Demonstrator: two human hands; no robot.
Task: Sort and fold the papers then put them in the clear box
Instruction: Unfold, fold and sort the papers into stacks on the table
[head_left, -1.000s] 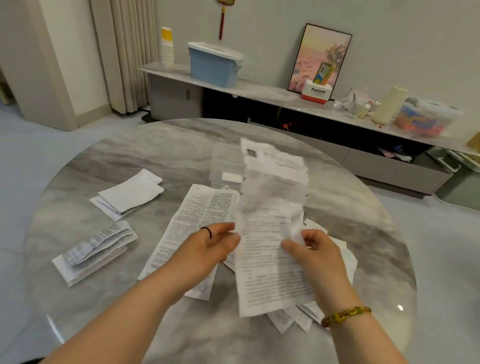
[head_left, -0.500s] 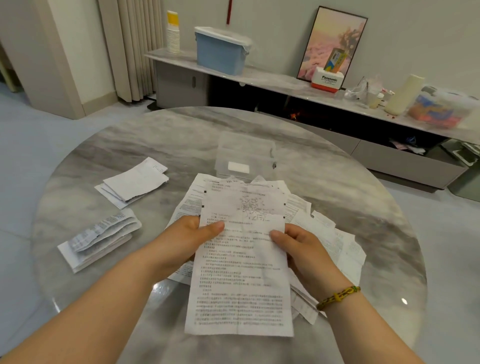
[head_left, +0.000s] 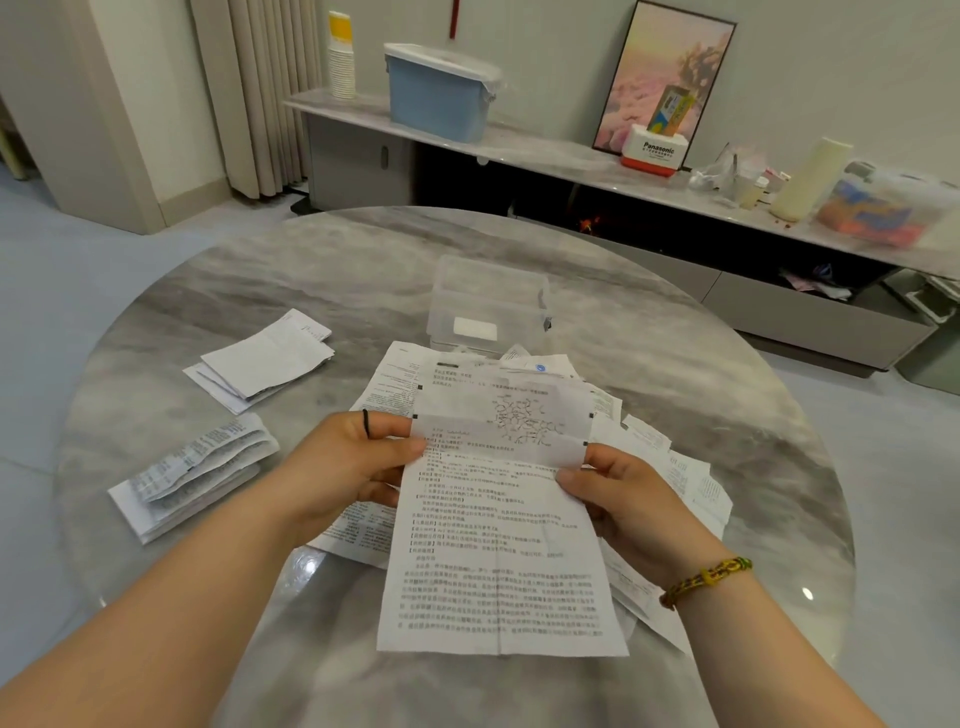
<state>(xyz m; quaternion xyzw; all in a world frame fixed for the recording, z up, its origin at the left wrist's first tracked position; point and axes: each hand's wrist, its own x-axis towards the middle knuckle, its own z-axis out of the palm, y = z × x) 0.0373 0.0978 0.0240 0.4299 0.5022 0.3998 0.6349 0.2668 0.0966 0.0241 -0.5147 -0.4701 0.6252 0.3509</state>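
Left hand (head_left: 348, 467) and right hand (head_left: 634, 509) each pinch a side edge of the long white printed sheet (head_left: 498, 566), held over loose papers (head_left: 691, 478) before the clear plastic box (head_left: 488, 296). Risk: its unsupported lower half may swing, skewing the fold.

"Panasonic" is legible on a white-and-red box (head_left: 655, 153) at the back edge of the marble shelf (head_left: 566, 162); the print on the held sheet (head_left: 498, 551) is too small to read.
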